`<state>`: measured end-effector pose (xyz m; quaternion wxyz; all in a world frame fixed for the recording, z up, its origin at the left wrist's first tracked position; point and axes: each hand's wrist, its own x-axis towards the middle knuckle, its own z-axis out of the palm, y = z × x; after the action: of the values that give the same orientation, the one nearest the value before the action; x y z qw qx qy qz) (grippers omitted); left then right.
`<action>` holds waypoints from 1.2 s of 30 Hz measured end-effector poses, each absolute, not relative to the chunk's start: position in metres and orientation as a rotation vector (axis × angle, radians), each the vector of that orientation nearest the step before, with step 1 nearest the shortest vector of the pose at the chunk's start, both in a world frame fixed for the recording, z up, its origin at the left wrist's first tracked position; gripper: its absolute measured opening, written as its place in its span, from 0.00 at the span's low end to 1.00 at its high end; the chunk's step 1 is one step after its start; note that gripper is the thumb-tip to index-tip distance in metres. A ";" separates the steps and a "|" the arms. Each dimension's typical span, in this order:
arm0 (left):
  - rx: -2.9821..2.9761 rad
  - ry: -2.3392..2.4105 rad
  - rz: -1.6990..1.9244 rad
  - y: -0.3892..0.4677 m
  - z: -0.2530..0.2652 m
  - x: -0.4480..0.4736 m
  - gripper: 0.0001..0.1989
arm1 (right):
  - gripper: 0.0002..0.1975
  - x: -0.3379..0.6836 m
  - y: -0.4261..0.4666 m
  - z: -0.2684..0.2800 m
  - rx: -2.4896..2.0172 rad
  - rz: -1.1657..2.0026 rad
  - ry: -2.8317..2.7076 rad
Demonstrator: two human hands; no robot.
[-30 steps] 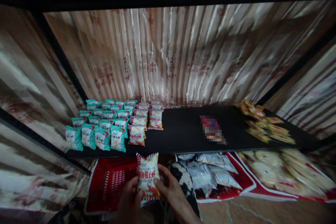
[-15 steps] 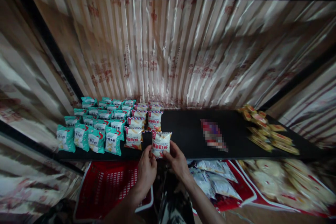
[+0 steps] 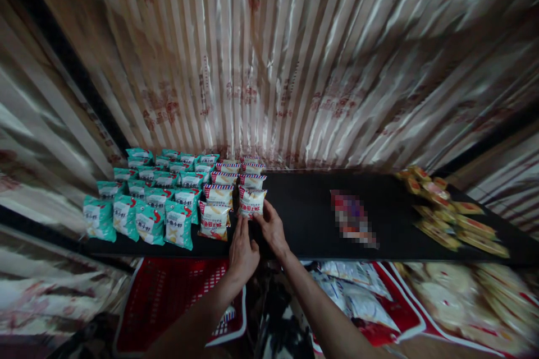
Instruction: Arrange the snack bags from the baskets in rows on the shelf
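Observation:
A white snack bag (image 3: 251, 202) with red lettering stands upright on the black shelf, at the front of the second column of white bags. My right hand (image 3: 273, 229) holds its lower right edge between thumb and fingers. Against the bag's lower left front rest the stretched-out fingers of my left hand (image 3: 244, 251), with the thumb apart. Just left stands another white snack bag (image 3: 213, 221), heading the neighbouring column. Rows of turquoise snack bags (image 3: 150, 224) fill the shelf's left end.
Beneath the black shelf (image 3: 303, 219) sit a red basket (image 3: 155, 297) and, to the right, a red basket holding silvery packets (image 3: 364, 305). Yellow packs (image 3: 475, 227) lie at the right end. A blurred-out packet (image 3: 352, 219) lies nearer the middle. Printed sheeting (image 3: 269, 67) hangs behind.
The white snack bag has moved back from the shelf's front edge to just before the bags behind it. My left fingers have straightened against it. The view has tilted down.

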<state>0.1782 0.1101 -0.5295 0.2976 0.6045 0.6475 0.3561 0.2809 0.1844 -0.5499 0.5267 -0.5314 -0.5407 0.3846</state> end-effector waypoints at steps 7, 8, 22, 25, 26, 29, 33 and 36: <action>1.606 1.781 0.877 0.113 -0.529 0.175 0.34 | 0.27 0.281 0.194 -0.557 -1.327 0.845 -1.390; 1.609 1.785 0.873 0.114 -0.529 0.175 0.34 | 0.27 0.281 0.195 -0.557 -1.325 0.851 -1.402; 1.641 1.756 0.898 0.111 -0.526 0.174 0.35 | 0.34 0.277 0.185 -0.553 -1.344 0.786 -1.403; 1.628 1.742 0.904 0.111 -0.529 0.174 0.35 | 0.37 0.277 0.185 -0.552 -1.344 0.843 -1.333; 1.624 1.739 0.899 0.111 -0.530 0.174 0.36 | 0.37 0.276 0.186 -0.550 -1.342 0.865 -1.323; 1.619 1.740 0.877 0.112 -0.532 0.174 0.36 | 0.35 0.275 0.189 -0.546 -1.353 0.904 -1.340; 1.648 1.744 0.884 0.114 -0.531 0.173 0.34 | 0.33 0.273 0.191 -0.543 -1.397 0.878 -1.386; 1.666 1.758 0.947 0.106 -0.528 0.169 0.28 | 0.33 0.272 0.180 -0.539 -1.405 0.819 -1.326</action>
<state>0.1688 0.1057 -0.5282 0.2672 0.6173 0.6515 0.3508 0.2717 0.1800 -0.5389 0.4985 -0.5804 -0.5479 0.3383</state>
